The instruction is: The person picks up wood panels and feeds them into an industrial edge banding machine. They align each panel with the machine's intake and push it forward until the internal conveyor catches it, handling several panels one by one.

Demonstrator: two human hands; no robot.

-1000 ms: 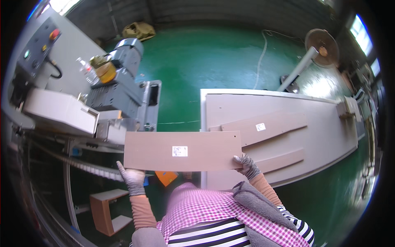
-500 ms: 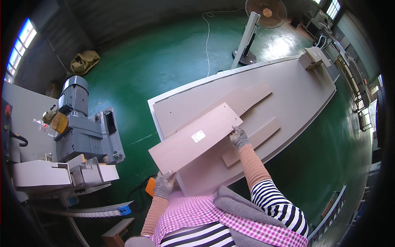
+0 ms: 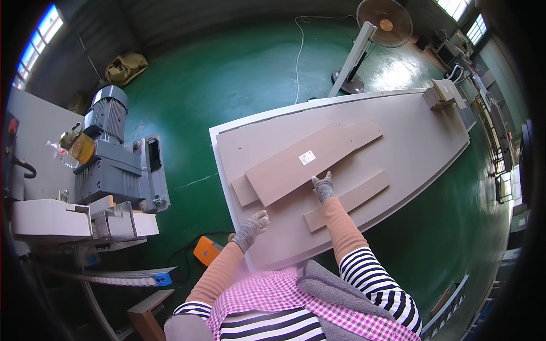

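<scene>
A brownish-pink board (image 3: 290, 170) with a white label (image 3: 307, 157) lies flat across another board (image 3: 367, 132) of the same colour, whose ends stick out from under it. Both rest on a large pale panel (image 3: 278, 238). My left hand (image 3: 252, 229), in a grey glove, hovers off the labelled board's near left corner, fingers stretched out and holding nothing. Close to the board's near edge is my right hand (image 3: 323, 187), also gloved, thumb and fingers apart; whether a fingertip touches the edge I cannot tell. A narrow board strip (image 3: 348, 200) lies beside my right wrist.
Left of the panel stands a grey motor unit (image 3: 114, 170) with bottles (image 3: 79, 149) by it. An orange box (image 3: 207, 250) sits on the green floor near my left forearm. Beyond the panel is a standing fan (image 3: 385, 24); small boards (image 3: 439, 94) are stacked at its far right end.
The labelled board has moved away from me and to the right, and now lies on the other board. Both hands have let go of it. The view has shifted slightly.
</scene>
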